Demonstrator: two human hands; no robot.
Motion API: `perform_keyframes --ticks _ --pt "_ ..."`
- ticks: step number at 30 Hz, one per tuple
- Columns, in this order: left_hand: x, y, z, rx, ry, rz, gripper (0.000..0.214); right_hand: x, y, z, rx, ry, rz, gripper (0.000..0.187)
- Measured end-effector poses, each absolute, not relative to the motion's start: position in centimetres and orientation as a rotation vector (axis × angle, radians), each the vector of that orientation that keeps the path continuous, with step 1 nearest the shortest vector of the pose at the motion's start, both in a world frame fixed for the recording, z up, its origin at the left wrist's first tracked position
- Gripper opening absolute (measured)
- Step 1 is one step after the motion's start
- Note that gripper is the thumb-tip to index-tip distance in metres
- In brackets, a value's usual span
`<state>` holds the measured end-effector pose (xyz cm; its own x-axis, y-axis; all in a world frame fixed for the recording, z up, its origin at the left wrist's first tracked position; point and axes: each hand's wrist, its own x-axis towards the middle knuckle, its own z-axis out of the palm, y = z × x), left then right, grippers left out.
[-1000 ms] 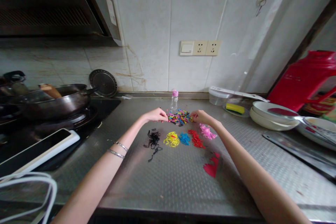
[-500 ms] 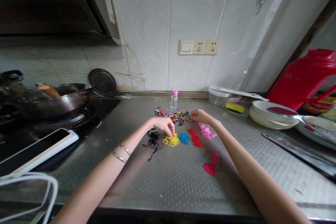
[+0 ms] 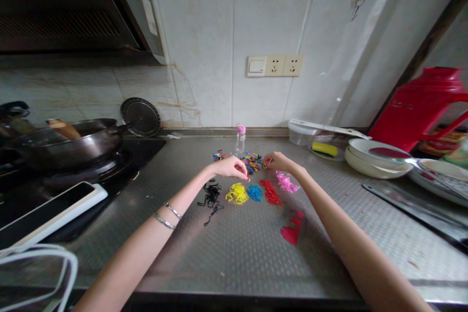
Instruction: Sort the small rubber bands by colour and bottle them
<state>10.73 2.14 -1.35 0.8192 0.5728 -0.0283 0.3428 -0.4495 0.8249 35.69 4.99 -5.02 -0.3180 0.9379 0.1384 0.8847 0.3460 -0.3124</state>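
On the steel counter (image 3: 237, 248) lie small piles of rubber bands sorted by colour: black (image 3: 211, 195), yellow (image 3: 237, 193), blue (image 3: 255, 193), red (image 3: 270, 192) and pink (image 3: 285, 182). Behind them is a mixed pile (image 3: 252, 161). My left hand (image 3: 230, 167) hovers between the mixed pile and the yellow and blue piles, fingers pinched on something too small to make out. My right hand (image 3: 278, 162) rests at the right edge of the mixed pile, fingers pinched together. A red scrap (image 3: 291, 232) lies nearer to me.
A small bottle with a pink cap (image 3: 240, 139) stands behind the mixed pile. A wok (image 3: 66, 144) sits on the stove at left, a tablet (image 3: 44, 214) in front of it. Bowls (image 3: 376, 161), a sponge dish (image 3: 325, 150) and a red jug (image 3: 420, 107) fill the right.
My left hand went from the mixed pile down to the yellow pile, then lifted back up toward the mixed pile. My right hand stayed at the mixed pile.
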Motion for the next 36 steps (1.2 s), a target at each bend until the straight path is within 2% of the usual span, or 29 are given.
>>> perform_keyframes --ticks 4,15,22,29,36 --pt "13.6 0.9 -2.3 2.161 0.75 0.524 0.019 35.7 4.8 -4.8 -1.623 -2.318 0.274 0.025" --pt "17.7 -0.1 -4.4 2.301 0.799 0.539 0.014 35.6 4.7 -4.7 -1.636 -2.291 0.275 0.027" --pt "17.5 -0.7 -3.2 2.297 0.72 0.619 0.017 35.6 4.3 -4.4 -1.642 -2.278 0.286 0.029" --pt "14.8 2.6 -2.1 2.107 0.892 0.848 0.022 35.9 4.7 -4.8 -1.634 -2.242 0.321 0.03" --pt "9.3 5.7 -2.1 1.824 1.236 0.871 0.026 36.0 4.9 -5.2 -1.666 -2.2 0.329 0.031"
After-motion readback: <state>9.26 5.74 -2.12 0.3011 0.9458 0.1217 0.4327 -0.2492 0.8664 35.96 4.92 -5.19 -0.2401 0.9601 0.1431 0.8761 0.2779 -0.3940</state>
